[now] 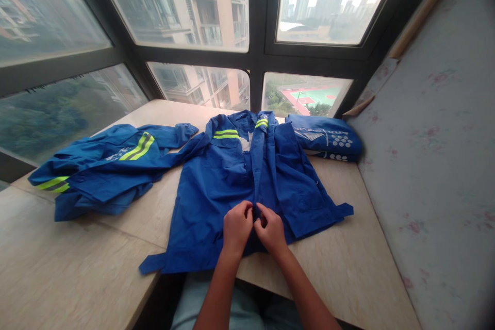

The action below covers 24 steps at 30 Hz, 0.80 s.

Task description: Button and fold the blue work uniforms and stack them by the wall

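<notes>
A blue work jacket (209, 191) with yellow-green reflective stripes lies spread out in front of me, its collar toward the window. Both hands are at the lower part of its front opening, close together. My left hand (238, 221) pinches the left front edge between thumb and fingers. Just beside it, my right hand (269, 228) pinches the other front edge. The fastening between the fingertips is too small to make out. A waist tab sticks out at each lower side of the jacket. Something white shows inside the neck opening.
A second blue jacket (112, 170) lies crumpled on the left of the stone-coloured ledge (88, 258). A folded blue bundle with white print (328, 136) sits at the back right. Windows rise behind; a floral-papered wall (433, 154) stands on the right.
</notes>
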Motion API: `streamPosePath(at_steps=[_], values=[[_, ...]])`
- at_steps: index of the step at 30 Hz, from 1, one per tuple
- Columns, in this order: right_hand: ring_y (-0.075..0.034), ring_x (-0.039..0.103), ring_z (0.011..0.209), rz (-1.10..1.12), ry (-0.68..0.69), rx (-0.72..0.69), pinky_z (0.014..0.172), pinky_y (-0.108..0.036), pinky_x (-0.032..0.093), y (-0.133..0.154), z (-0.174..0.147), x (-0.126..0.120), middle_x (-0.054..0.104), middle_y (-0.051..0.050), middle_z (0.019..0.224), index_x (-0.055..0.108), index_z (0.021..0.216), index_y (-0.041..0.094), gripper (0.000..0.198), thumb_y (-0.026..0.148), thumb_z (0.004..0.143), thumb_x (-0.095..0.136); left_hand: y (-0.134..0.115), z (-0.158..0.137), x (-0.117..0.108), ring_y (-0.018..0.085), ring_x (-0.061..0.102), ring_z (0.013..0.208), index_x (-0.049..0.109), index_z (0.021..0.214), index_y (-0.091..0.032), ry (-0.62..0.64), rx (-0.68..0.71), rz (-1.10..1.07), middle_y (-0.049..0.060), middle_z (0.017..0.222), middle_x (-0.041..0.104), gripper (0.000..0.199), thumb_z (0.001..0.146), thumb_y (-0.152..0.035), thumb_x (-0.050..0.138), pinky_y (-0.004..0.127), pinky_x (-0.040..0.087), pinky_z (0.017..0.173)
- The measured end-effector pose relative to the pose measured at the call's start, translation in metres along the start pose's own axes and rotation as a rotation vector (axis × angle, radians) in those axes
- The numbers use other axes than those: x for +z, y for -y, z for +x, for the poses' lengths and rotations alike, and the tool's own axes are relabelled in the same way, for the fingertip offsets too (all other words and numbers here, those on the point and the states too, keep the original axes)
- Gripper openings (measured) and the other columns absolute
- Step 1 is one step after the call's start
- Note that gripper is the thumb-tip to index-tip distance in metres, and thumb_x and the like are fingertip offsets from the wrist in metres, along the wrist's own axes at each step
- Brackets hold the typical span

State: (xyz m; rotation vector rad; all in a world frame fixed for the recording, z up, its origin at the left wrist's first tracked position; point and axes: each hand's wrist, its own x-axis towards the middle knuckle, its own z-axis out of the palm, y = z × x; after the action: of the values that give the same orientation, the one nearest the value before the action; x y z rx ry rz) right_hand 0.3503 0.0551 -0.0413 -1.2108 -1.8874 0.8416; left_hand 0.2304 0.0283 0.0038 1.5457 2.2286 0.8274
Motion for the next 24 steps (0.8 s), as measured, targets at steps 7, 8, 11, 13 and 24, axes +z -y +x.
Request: streamPosePath(at_steps=[7,8,11,13,24], values=[[-0.020,0.062,0.071,-0.006,0.013,-0.056,0.070,-0.031,0.052,0.002,-0.003,-0.003,0.067,-0.007,0.079,0.063,0.125,0.012,0.045,0.024,0.082,0.051,-0.003,0.001,0.004,0.018,0.069,0.079,0.070,0.089,-0.022,-0.015,-0.081,-0.174,0.004,0.087,0.075,0.017,0.086,-0.022,0.053,0.028,0.049,0.075],[-0.020,0.063,0.072,0.007,0.020,-0.063,0.071,-0.031,0.052,0.002,-0.003,-0.003,0.068,-0.007,0.080,0.062,0.126,0.013,0.045,0.025,0.084,0.051,-0.002,0.001,0.004,0.018,0.069,0.079,0.070,0.089,-0.021,-0.008,-0.098,-0.243,0.003,0.086,0.075,0.016,0.085,-0.024,0.054,0.028,0.049,0.075],[-0.021,0.065,0.078,0.026,0.029,-0.079,0.074,-0.032,0.053,0.002,-0.004,-0.004,0.070,-0.009,0.088,0.061,0.128,0.014,0.044,0.027,0.089,0.049,0.001,0.004,0.005,0.019,0.070,0.078,0.069,0.087,-0.020,0.015,-0.125,-0.385,0.005,0.084,0.075,0.020,0.085,-0.035,0.057,0.029,0.051,0.073],[-0.021,0.066,0.083,0.028,0.028,-0.098,0.077,-0.033,0.054,0.001,-0.003,-0.003,0.071,-0.010,0.093,0.062,0.127,0.016,0.041,0.025,0.090,0.047,0.002,0.005,0.006,0.021,0.070,0.077,0.069,0.085,-0.019,0.024,-0.144,-0.423,0.005,0.082,0.074,0.027,0.083,-0.044,0.059,0.030,0.052,0.071],[-0.019,0.066,0.079,0.061,-0.012,-0.058,0.076,-0.030,0.053,0.002,-0.002,-0.002,0.071,-0.009,0.089,0.067,0.120,0.016,0.037,0.022,0.091,0.045,0.014,0.007,0.017,0.023,0.069,0.078,0.069,0.084,-0.016,-0.031,-0.173,-0.533,0.008,0.083,0.074,0.029,0.081,-0.043,0.058,0.033,0.052,0.074]])
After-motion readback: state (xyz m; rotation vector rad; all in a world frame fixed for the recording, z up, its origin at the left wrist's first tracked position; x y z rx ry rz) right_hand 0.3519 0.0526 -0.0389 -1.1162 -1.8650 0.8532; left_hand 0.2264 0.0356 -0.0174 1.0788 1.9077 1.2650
